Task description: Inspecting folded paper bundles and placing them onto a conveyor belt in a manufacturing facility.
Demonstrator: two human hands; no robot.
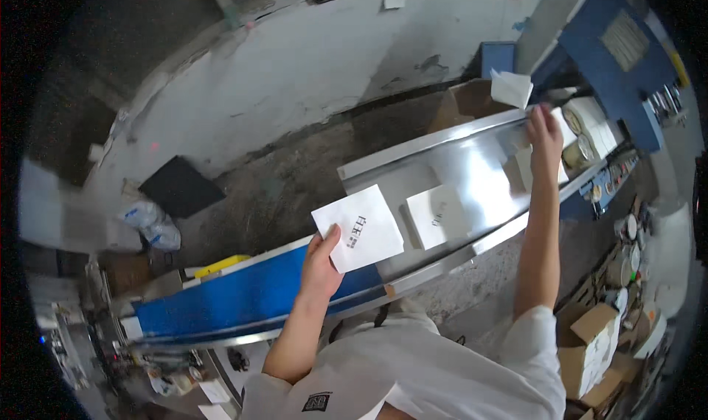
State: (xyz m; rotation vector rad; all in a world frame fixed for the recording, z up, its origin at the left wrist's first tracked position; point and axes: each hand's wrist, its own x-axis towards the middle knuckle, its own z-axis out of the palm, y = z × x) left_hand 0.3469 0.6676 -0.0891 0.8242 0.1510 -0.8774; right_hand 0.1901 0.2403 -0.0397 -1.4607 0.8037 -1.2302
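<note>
My left hand (322, 264) grips a flat white square packet (359, 230) with dark print, thumb on top, above the place where the blue belt meets the metal chute. A second white packet (437, 216) lies on the shiny metal chute (413, 168) just right of it. My right hand (545, 136) reaches over the chute's far right part, its fingers blurred. Beside those fingertips is a tilted white packet (511, 89) above an open cardboard box (472, 100); whether the fingers touch it I cannot tell. More pale packets (525, 165) lie partly behind my right forearm.
A blue conveyor belt (228, 298) runs off to the left, with a yellow bar (221, 266) along its far edge. At right stand a blue machine (608, 58) and rolls of tape (579, 151). Cardboard boxes (590, 346) are stacked at the lower right.
</note>
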